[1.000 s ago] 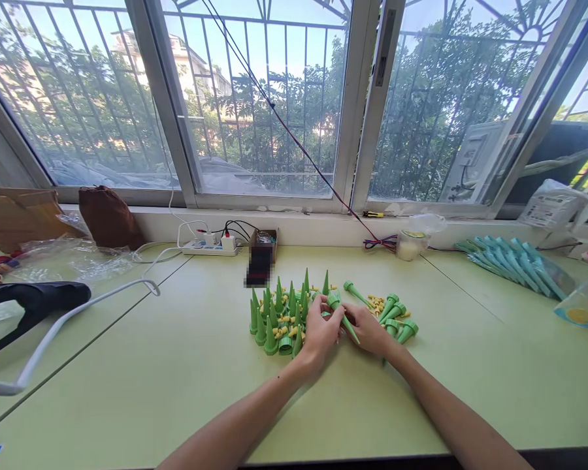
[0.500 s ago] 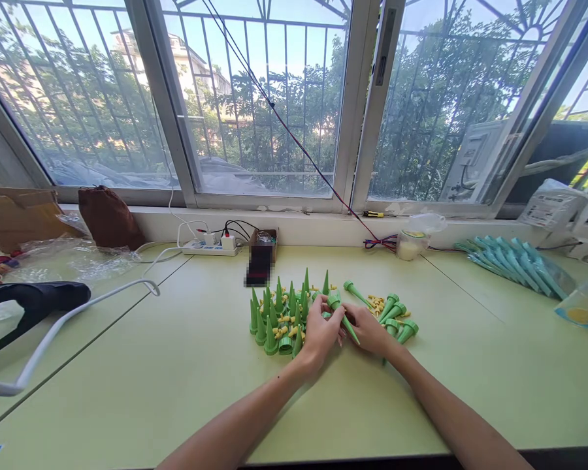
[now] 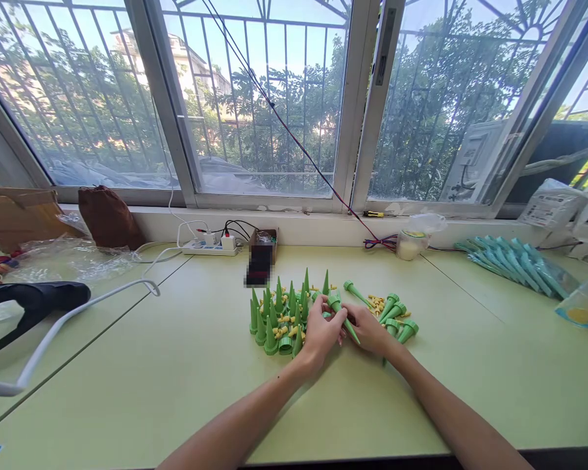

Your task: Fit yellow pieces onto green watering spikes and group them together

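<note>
A green plastic watering spike (image 3: 347,322) is held between my two hands, its ribbed cap up and its point slanting down toward me to the right. My left hand (image 3: 322,329) grips it near the cap from the left. My right hand (image 3: 370,329) has its fingers closed on the spike's other side; some fingertips are hidden. Left of my hands, several green spikes (image 3: 270,339) stand points up, with yellow valve pieces (image 3: 281,332) lying among them. To the right lie several more green spikes (image 3: 408,330) beside a heap of yellow pieces (image 3: 376,303).
A power strip (image 3: 210,247) with plugs and a small box (image 3: 264,236) stand along the sill. A lidded jar (image 3: 411,245) and a stack of teal packets (image 3: 517,264) are farther right. On the left, a white cable (image 3: 93,300) loops past a black object (image 3: 44,297).
The cap end of the spike has shifted very slightly in my fingers. Both arms stay in nearly the same place.
</note>
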The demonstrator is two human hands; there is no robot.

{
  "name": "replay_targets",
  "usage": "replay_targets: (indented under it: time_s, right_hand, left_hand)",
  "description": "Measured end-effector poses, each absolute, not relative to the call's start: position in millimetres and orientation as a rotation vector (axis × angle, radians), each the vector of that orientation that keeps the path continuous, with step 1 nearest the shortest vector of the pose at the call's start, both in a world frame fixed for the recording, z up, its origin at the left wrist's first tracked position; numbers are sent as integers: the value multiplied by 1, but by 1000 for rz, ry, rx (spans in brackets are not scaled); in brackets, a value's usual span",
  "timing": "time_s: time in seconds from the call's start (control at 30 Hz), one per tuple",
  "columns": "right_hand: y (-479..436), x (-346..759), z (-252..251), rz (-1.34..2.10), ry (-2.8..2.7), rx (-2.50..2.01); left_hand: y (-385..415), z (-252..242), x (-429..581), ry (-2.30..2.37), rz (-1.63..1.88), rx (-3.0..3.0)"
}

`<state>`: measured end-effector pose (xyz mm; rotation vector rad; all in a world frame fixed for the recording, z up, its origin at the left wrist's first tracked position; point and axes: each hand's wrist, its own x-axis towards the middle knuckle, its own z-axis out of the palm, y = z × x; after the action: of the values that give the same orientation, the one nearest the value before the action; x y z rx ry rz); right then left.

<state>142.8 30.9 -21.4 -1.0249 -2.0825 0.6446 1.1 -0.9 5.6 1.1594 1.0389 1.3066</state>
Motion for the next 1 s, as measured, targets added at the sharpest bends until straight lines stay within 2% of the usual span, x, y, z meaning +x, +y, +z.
replay_targets:
  time_s: [1.0]
  right_hand:
    - [32,143,-24,611,-2068,-1034]
  left_hand:
    - [0,6,0,980,1303,1171]
